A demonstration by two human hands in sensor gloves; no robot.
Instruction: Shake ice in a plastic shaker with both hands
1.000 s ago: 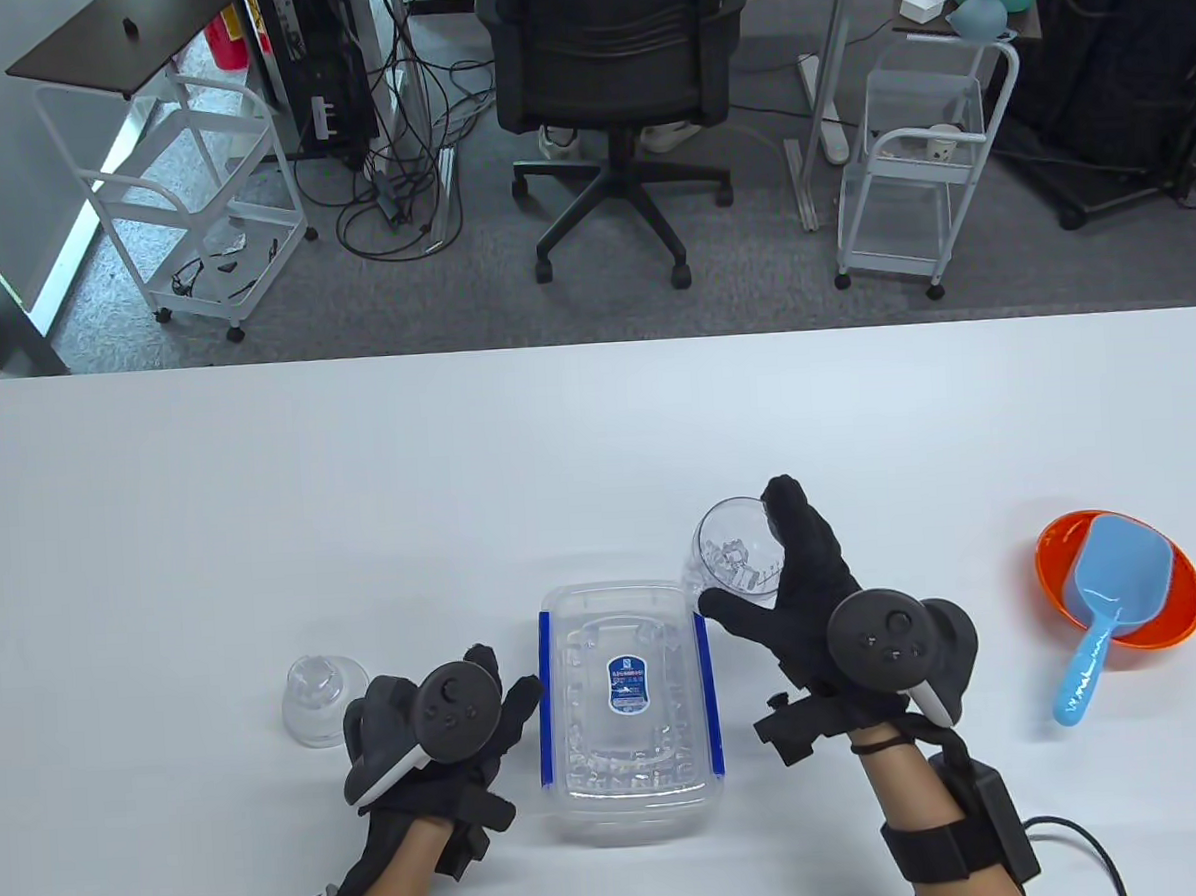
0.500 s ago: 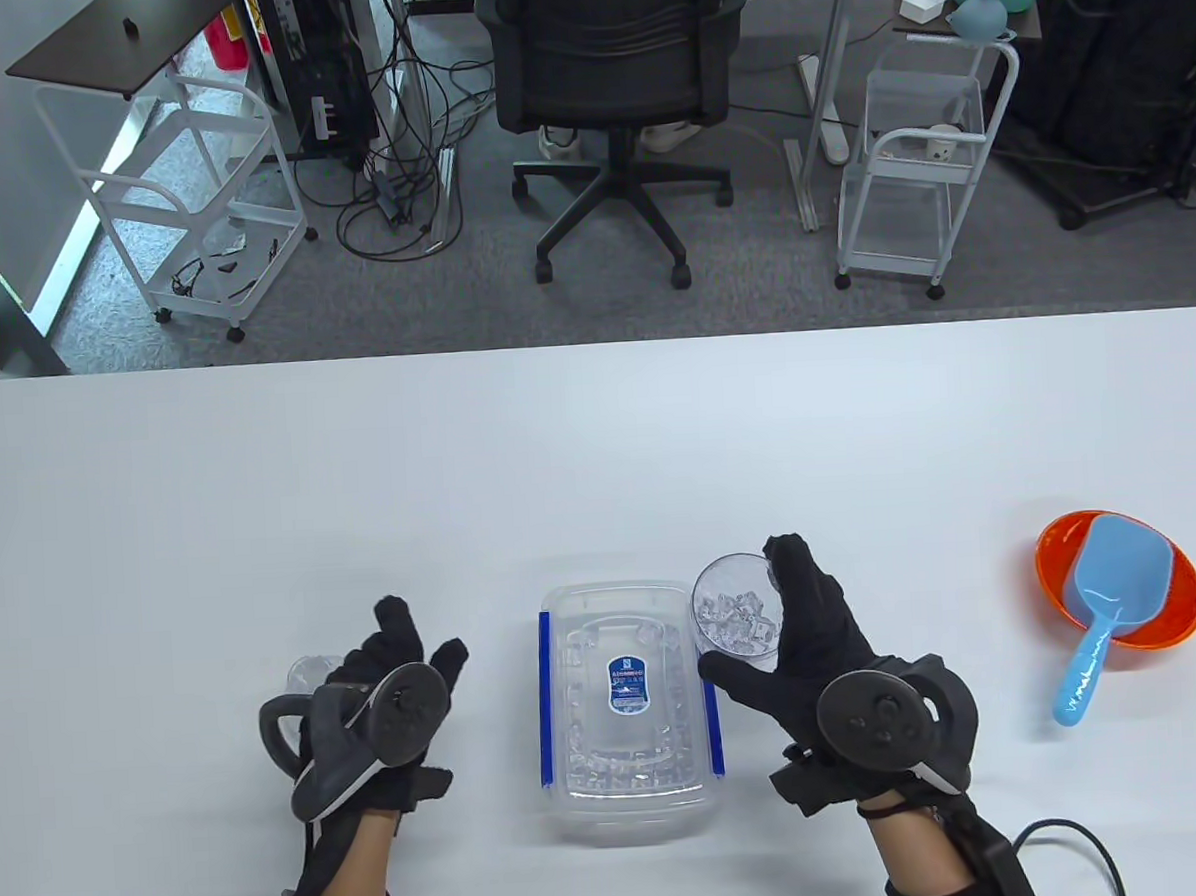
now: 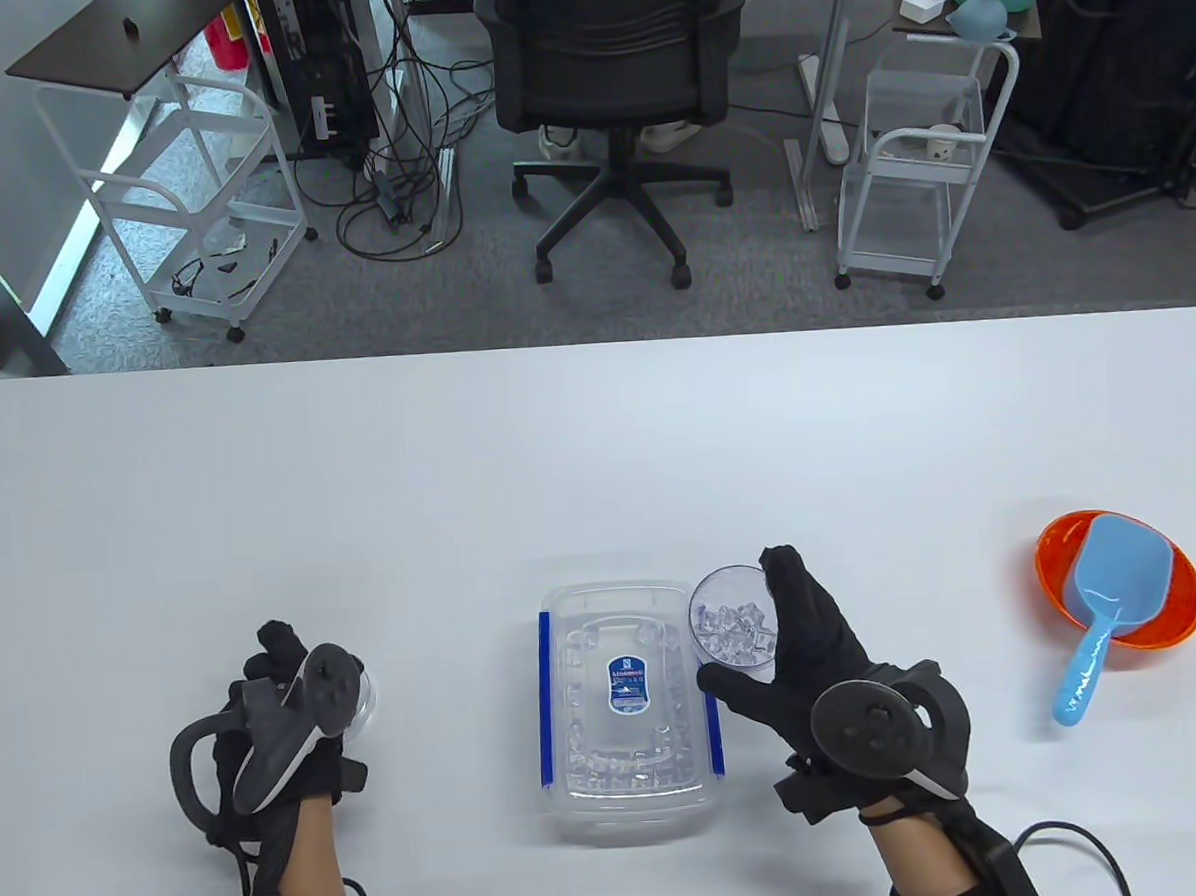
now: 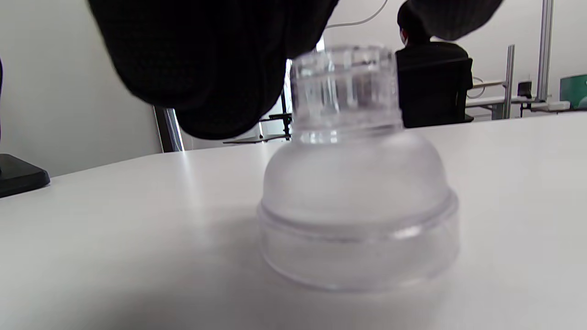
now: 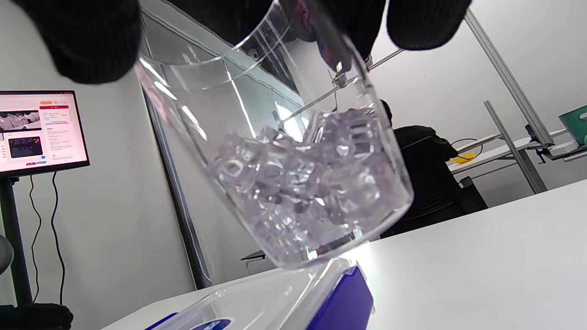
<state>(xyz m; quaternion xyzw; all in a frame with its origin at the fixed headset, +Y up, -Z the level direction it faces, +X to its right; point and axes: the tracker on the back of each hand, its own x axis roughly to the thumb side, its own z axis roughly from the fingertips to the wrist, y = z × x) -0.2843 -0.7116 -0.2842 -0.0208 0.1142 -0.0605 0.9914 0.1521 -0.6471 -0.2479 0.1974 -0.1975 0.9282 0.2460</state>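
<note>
My right hand held the cup, fingers curled round its upper wall, tilted and clear of the tabletop just right of the ice box. The ice filled its lower part. The lid stood upright on the tabletop well left of the box, under my left hand. From the table view I could not tell whether those fingers gripped the lid; the left wrist view showed them above its neck, apparently not closed on it.

Handling judgement: the cup was thin, stiff, smooth plastic, bottom-heavy with ice and likely slippery if wet. Hold it around the wall. Take the lid by its neck.

The tracker hid most of the lid from above. The cup rim was cut off in the right wrist view.
</note>
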